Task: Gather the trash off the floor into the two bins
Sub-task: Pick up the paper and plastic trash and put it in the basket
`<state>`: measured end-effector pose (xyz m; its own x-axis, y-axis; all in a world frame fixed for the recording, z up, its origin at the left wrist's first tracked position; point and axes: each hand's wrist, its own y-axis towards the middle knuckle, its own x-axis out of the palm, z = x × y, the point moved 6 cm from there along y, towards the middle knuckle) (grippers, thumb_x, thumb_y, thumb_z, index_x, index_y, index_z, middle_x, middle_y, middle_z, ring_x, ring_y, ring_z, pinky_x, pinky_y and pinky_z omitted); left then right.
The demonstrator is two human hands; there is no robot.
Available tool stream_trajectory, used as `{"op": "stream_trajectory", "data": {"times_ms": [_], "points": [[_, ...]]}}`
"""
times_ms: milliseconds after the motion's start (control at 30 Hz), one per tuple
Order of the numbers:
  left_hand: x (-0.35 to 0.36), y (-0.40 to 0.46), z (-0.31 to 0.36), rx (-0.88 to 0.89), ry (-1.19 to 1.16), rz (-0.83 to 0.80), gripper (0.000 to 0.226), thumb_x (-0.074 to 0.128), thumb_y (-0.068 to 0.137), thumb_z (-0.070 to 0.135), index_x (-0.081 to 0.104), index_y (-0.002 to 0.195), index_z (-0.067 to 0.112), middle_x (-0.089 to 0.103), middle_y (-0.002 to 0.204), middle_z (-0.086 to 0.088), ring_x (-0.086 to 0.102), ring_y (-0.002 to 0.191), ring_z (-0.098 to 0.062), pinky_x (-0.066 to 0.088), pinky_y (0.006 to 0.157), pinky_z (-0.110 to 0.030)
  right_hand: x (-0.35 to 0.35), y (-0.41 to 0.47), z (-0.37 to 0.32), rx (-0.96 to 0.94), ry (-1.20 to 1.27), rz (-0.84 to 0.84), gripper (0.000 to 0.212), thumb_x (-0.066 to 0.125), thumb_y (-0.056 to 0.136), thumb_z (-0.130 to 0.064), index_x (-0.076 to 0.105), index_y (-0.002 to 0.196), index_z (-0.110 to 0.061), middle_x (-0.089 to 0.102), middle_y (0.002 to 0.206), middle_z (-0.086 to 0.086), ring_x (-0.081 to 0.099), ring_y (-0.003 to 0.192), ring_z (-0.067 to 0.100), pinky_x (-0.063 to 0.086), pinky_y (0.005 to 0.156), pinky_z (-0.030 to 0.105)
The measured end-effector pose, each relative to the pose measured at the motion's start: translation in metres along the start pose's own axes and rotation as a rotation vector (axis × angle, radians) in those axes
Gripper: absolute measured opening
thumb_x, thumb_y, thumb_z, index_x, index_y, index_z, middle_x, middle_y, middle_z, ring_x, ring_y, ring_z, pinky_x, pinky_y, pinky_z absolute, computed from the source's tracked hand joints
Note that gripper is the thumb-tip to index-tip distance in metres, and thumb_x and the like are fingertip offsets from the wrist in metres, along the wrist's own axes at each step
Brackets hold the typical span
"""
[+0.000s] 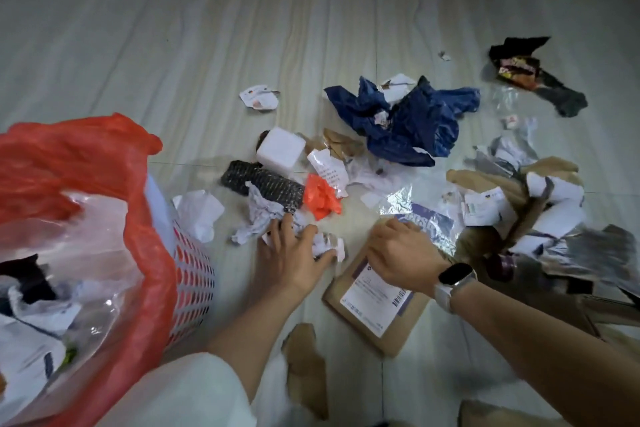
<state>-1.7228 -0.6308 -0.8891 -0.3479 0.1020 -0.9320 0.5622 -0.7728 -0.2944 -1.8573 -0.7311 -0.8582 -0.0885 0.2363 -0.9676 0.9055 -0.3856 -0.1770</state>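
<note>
Nearest the camera, at lower left of the frame, stood the red lattice bin (194, 274), lined with a glossy orange-red bag (69, 156) and part full of crumpled paper. At centre the left hand (294, 260) lay palm down, fingers curled round a crumpled white paper (327, 244). Just right, the right hand (398, 253), with a watch (453, 276) on its wrist, pressed bent fingers on a flat brown cardboard parcel (374, 305); its long axis ran from lower left to upper right. Whether it gripped was unclear. Beyond lay a rumpled blue bag (415, 121) and a white foam block (280, 149).
</note>
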Motion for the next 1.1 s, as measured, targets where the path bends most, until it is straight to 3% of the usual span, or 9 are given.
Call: {"op": "stream_trajectory", "data": {"times_ms": [67,200,400,500,633,767,867,1000,1100], "points": [[-0.002,-0.001,0.005,0.038,0.044,0.076,0.037,0.055,0.081,0.054,0.057,0.11,0.031,0.037,0.137,-0.004,0.031,0.129,-0.028,0.034,0.097,-0.044,-0.015,0.013,0.003,0.065,0.072,0.087,0.048,0.021,0.087,-0.036,0.061,0.075,-0.012,0.062,0.076,0.004,0.056,0.073,0.025,0.047,0.07,0.035],[0.004,0.001,0.0,0.106,0.048,0.07,0.038,0.054,0.084,0.05,0.054,0.116,0.029,0.044,0.13,0.0,0.037,0.125,-0.026,0.034,0.091,-0.042,-0.032,0.063,0.013,0.215,0.158,0.121,0.035,0.039,0.094,-0.032,0.052,0.123,-0.017,0.052,0.127,0.008,0.045,0.119,0.027,0.04,0.097,0.04],[0.005,-0.002,-0.016,0.127,0.021,0.118,0.027,0.068,0.072,0.048,0.059,0.083,0.026,0.058,0.098,0.002,0.054,0.097,-0.027,0.041,0.073,-0.04,-0.013,0.138,0.017,0.234,0.242,-0.092,0.1,0.064,0.072,-0.056,-0.005,0.142,-0.042,-0.007,0.156,-0.003,-0.004,0.143,0.034,0.013,0.11,0.065],[0.003,-0.003,-0.017,0.156,-0.053,0.181,0.036,0.073,0.067,0.044,0.055,0.094,0.028,0.062,0.096,0.003,0.058,0.094,-0.029,0.045,0.073,-0.042,0.004,0.141,0.027,0.25,0.149,-0.221,0.107,0.063,0.072,-0.06,-0.016,0.142,-0.04,-0.015,0.156,-0.002,-0.009,0.143,0.035,0.01,0.111,0.064],[0.005,0.0,-0.019,0.089,-0.101,0.019,0.073,0.06,0.081,0.046,0.022,0.142,0.033,0.046,0.134,0.008,0.036,0.126,-0.021,0.033,0.098,-0.043,0.008,0.123,0.033,0.322,0.09,-0.218,0.079,0.056,0.082,-0.052,0.008,0.144,-0.041,0.008,0.155,-0.003,0.008,0.141,0.034,0.029,0.103,0.062],[0.003,0.001,-0.018,0.125,-0.04,0.131,0.046,0.071,0.069,0.049,0.062,0.11,0.028,0.058,0.109,0.002,0.052,0.107,-0.026,0.041,0.083,-0.044,0.002,0.1,0.024,0.313,0.077,-0.057,0.057,0.053,0.087,-0.029,0.031,0.139,-0.036,0.032,0.145,0.005,0.029,0.131,0.036,0.036,0.099,0.055],[-0.002,0.001,-0.017,0.119,-0.056,0.197,0.027,0.077,0.064,0.042,0.065,0.079,0.023,0.055,0.096,0.0,0.056,0.094,-0.027,0.042,0.073,-0.042,0.003,0.084,0.025,0.297,0.075,-0.045,0.056,0.054,0.085,-0.015,0.039,0.138,-0.027,0.038,0.142,0.006,0.032,0.129,0.034,0.037,0.1,0.049],[-0.002,0.0,-0.019,0.08,-0.096,0.122,0.032,0.067,0.075,0.049,0.066,0.094,0.023,0.04,0.135,0.003,0.038,0.122,-0.024,0.036,0.091,-0.042,-0.013,0.071,0.027,0.279,0.239,0.084,0.044,0.062,0.081,-0.011,0.056,0.125,-0.017,0.053,0.127,0.009,0.039,0.119,0.031,0.036,0.094,0.038],[-0.004,-0.001,-0.019,0.076,-0.151,0.092,0.033,0.065,0.078,0.048,0.065,0.099,0.023,0.042,0.14,0.008,0.033,0.126,-0.023,0.035,0.097,-0.042,-0.042,0.057,0.025,0.242,0.351,0.28,0.04,0.068,0.072,-0.002,0.064,0.112,-0.007,0.061,0.109,0.015,0.046,0.106,0.035,0.039,0.085,0.039]]}}
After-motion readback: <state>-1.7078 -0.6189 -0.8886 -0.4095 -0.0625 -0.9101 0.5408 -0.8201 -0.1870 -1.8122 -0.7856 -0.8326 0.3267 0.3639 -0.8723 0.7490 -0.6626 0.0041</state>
